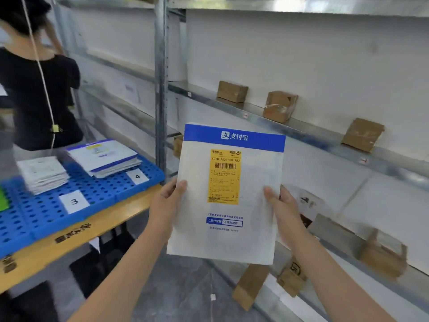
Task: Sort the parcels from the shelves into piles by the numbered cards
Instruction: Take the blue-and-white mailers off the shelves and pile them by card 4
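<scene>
Left hand (166, 201) and right hand (282, 210) are both holding one parcel (232, 240) up in front of me. My left hand is pinching the left edge. Its thumb (181, 185) is lying flat on the front, and the other fingers are hiding behind the parcel. My right hand is pinching the right edge the same way, with its thumb (270, 191) on the front and its fingers behind. Neither hand is spread wide. Each one is closing on the thin edge.

The parcel is a flat white bag. It is standing upright in the air, touching nothing but my hands. A blue band is running across its top, and a yellow label (224, 180) is sitting in the middle, facing me.

To my left, a blue mat (46, 224) with holes is lying on a wooden table (92, 231). Card 3 (74, 201) and card 4 (137, 176) are lying on the mat. One pile (43, 174) of white parcels is sitting just behind card 3. Another pile (104, 158), with blue edges, is sitting just behind card 4.

Behind the parcel, a metal shelf (301, 129) is running along the white wall. Three brown boxes (279, 106) are sitting on it, well apart. More brown boxes are sitting lower down, but they are blurry. A person (34, 89) in black is standing past the table.
</scene>
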